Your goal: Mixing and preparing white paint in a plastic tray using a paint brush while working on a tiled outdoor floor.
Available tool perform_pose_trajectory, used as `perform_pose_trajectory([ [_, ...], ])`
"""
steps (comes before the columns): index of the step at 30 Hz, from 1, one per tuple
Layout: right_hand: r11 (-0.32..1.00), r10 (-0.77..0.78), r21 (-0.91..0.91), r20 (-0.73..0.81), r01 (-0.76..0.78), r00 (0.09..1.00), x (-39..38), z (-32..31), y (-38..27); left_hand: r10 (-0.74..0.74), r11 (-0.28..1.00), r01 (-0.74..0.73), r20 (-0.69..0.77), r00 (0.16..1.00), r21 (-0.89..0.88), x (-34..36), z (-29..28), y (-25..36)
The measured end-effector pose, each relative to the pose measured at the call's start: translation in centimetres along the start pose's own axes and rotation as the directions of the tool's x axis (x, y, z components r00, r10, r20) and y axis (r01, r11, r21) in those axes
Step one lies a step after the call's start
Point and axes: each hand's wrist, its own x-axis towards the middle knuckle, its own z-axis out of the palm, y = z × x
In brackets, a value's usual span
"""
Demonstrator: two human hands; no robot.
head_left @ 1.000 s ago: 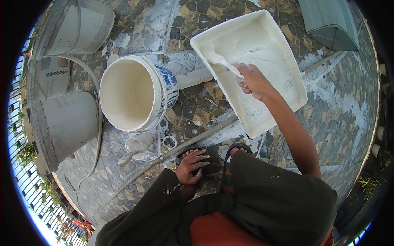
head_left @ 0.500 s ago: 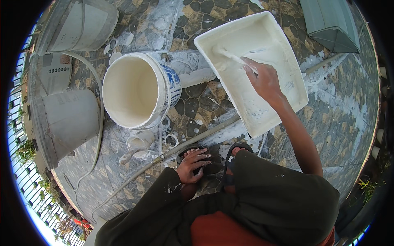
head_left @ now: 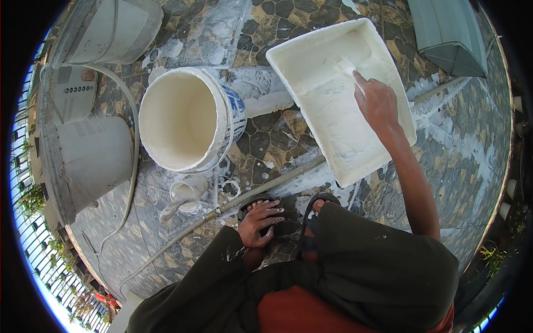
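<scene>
My right hand (head_left: 375,100) grips a white paint-coated tool (head_left: 348,66), perhaps a brush or scraper, inside a rectangular white tray (head_left: 338,139) smeared with creamy white paint. To the left of the tray, a large white bucket (head_left: 177,122) with blue markings lies open, its inside coated pale. My left hand (head_left: 258,225) rests over my left sandalled foot, fingers spread and flecked with white. A small paint-covered container (head_left: 186,194) with a handled item across it sits below the bucket.
Two grey-white buckets (head_left: 91,161) and a flat object with holes (head_left: 75,91) stand at left beside a hose (head_left: 132,166). A pipe (head_left: 239,202) crosses the paint-spattered tiled floor (head_left: 264,139). A grey-green bin (head_left: 449,39) is at top right. Railing and plants line the left edge.
My right hand has moved rightward with the tool, from the tray's left side toward its upper right. My left hand stays on the foot.
</scene>
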Motion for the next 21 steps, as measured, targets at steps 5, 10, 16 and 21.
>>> perform_pose_trajectory([
  [5, 0.999, -0.016, -0.038, 0.009, 0.017, 1.000, 0.3, -1.1, -3.4, -0.013, 1.000, 0.013, 0.003, 1.000, 0.005, -0.1, 0.0, 0.0],
  [10, 0.997, -0.040, -0.054, 0.110, 0.047, 0.993, 0.0, -4.6, -4.6, 0.005, 1.000, -0.005, 0.005, 1.000, 0.000, 0.4, 0.3, 0.0],
  [16, 0.985, -0.121, 0.144, 0.153, 0.099, 0.981, -1.4, -5.1, -6.7, -0.040, 0.999, 0.039, -0.043, 0.998, -0.006, -0.2, 0.1, 0.1],
  [21, 0.986, -0.086, 0.154, 0.125, 0.067, 0.988, 0.4, -3.2, -5.3, -0.011, 1.000, 0.010, -0.031, 0.999, -0.014, 0.2, 0.3, 0.0],
])
